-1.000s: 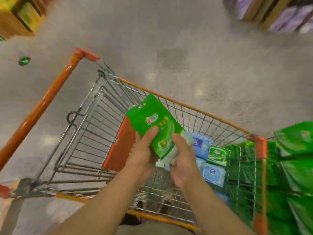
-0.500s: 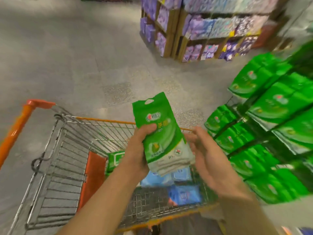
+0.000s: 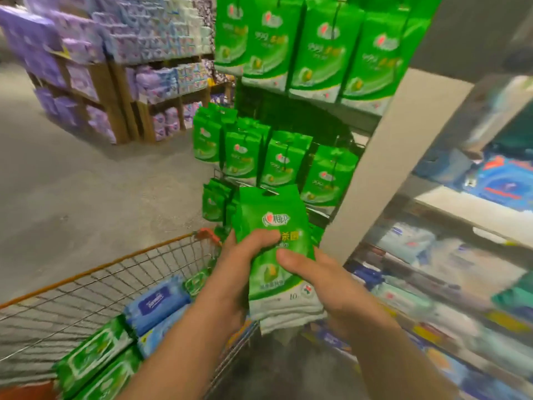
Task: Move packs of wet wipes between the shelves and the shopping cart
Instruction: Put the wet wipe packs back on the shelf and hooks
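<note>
Starting on the left, we've got the wire shopping cart with the orange rim (image 3: 95, 268), and inside it sit a few flat green wipe packs (image 3: 95, 353) plus a blue wipe pack with a dark label (image 3: 157, 301) lying against them. Over the cart's right corner, our left hand (image 3: 233, 272) grips the tall green hanging pack of wet wipes (image 3: 274, 226) from its left edge, thumb curled across the front. Our right hand (image 3: 331, 284) holds the same pack from the right, thumb pressed on the front lower down. The pack stands upright, just in front of the rows of matching green packs hanging on the rack (image 3: 288, 160). Further right is a grey shelf post (image 3: 395, 157), then blurry shelves of pale and blue packs (image 3: 450, 269).
</note>
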`<act>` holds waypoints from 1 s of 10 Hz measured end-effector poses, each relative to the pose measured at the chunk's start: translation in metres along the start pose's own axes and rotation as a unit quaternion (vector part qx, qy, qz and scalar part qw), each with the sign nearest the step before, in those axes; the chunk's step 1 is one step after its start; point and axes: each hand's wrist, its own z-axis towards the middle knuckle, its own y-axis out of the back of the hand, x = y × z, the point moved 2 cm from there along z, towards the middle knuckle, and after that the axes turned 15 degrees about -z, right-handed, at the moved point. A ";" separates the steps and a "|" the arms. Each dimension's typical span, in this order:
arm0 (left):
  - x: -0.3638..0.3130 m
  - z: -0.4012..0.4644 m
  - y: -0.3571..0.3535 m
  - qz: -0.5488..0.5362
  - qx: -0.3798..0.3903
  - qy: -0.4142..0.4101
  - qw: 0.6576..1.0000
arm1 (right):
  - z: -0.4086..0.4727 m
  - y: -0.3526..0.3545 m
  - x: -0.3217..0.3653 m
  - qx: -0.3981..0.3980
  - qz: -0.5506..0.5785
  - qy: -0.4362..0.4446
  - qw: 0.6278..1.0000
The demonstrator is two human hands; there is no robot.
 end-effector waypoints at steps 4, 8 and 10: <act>0.202 0.026 -0.207 0.195 0.094 -0.026 0.976 | -0.170 0.248 -0.051 -0.231 0.065 -0.029 0.970; 0.344 0.021 -0.313 0.177 0.220 0.196 0.939 | -0.255 0.381 -0.056 -0.302 0.094 0.004 0.949; 0.361 0.040 -0.348 0.119 0.226 0.186 0.949 | -0.260 0.425 -0.031 -0.374 -0.055 -0.025 0.925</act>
